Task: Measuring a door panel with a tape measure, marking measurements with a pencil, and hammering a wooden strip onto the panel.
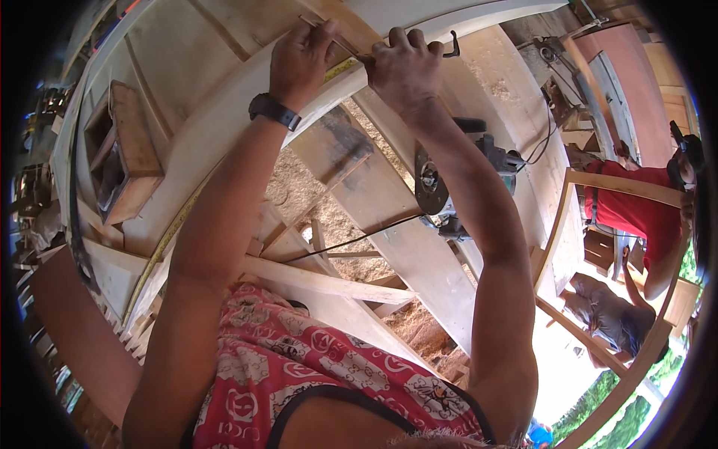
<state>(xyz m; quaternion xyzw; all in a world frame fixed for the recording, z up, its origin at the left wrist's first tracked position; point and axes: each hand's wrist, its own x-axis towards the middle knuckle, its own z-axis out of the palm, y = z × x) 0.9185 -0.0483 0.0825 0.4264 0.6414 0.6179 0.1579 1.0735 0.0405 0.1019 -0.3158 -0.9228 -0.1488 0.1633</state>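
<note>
Both my hands are raised over a pale curved wooden board at the top of the head view. My left hand (303, 63), with a dark watch (274, 111) on its wrist, has its fingers pinched around a thin rod (344, 46). That rod slants down to my right hand (407, 71), whose fingers are curled in a grip. Beyond the right knuckles sticks out a black hooked end (453, 43); whether it belongs to the rod is hidden. Beneath my hands, a yellow measuring tape (340, 69) lies along the wood.
A power tool with a round disc (431, 178) and a cord rests on planks (419, 262) by my right forearm. Sawdust (295, 179) lies below. At left is an open wooden box (138, 165). A person in red (628, 202) stands at right, behind a curved wooden frame (553, 232).
</note>
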